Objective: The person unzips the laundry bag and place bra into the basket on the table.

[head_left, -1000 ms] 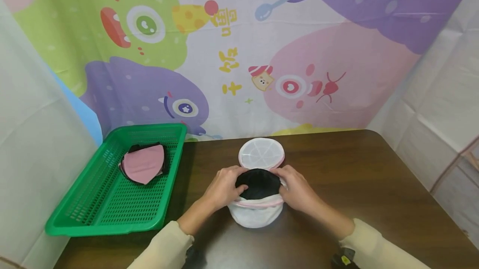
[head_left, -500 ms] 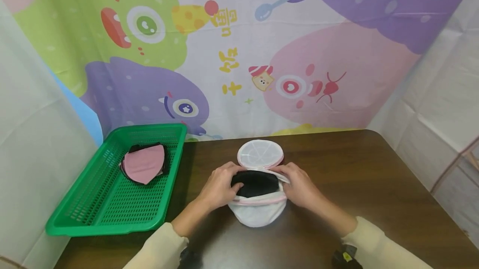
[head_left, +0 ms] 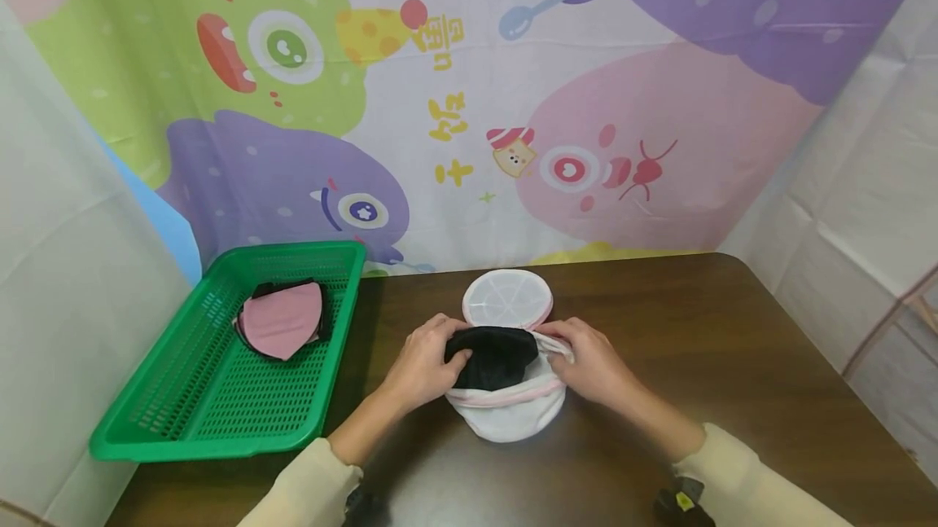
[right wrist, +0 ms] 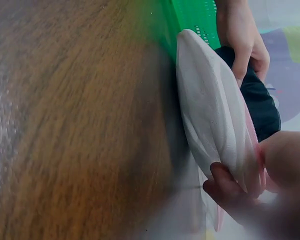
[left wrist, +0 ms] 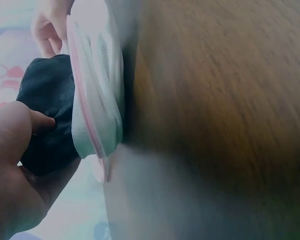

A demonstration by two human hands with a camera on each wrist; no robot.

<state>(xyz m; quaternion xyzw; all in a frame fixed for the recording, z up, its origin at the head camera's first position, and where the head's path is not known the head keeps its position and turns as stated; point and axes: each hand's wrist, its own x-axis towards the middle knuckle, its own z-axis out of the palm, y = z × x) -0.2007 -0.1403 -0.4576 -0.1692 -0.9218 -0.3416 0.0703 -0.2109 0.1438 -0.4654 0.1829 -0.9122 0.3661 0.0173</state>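
A round white mesh laundry bag (head_left: 513, 421) with a pink zip stands on the table, its lid (head_left: 507, 299) folded back behind the mouth. My left hand (head_left: 425, 360) pinches a black, smooth, cup-like cloth piece (head_left: 489, 354), with the thumb in front of it and the other fingers behind. In the left wrist view this black cloth (left wrist: 47, 90) sticks up out of the mouth, its lower part hidden in the bag. My right hand (head_left: 586, 357) grips the bag's right rim; the right wrist view shows its fingers on the outer mesh wall (right wrist: 205, 100).
A green plastic basket (head_left: 212, 450) with slotted walls stands at the left, holding a pink cup-like cloth piece (head_left: 282, 319) with black edging. Behind the brown table (head_left: 696, 331) hangs a cloth printed with cartoon monsters (head_left: 293, 169).
My left hand has shifted left and slightly up with the black cloth, baring the bag's white inside at the right. My right hand holds the rim a little further right.
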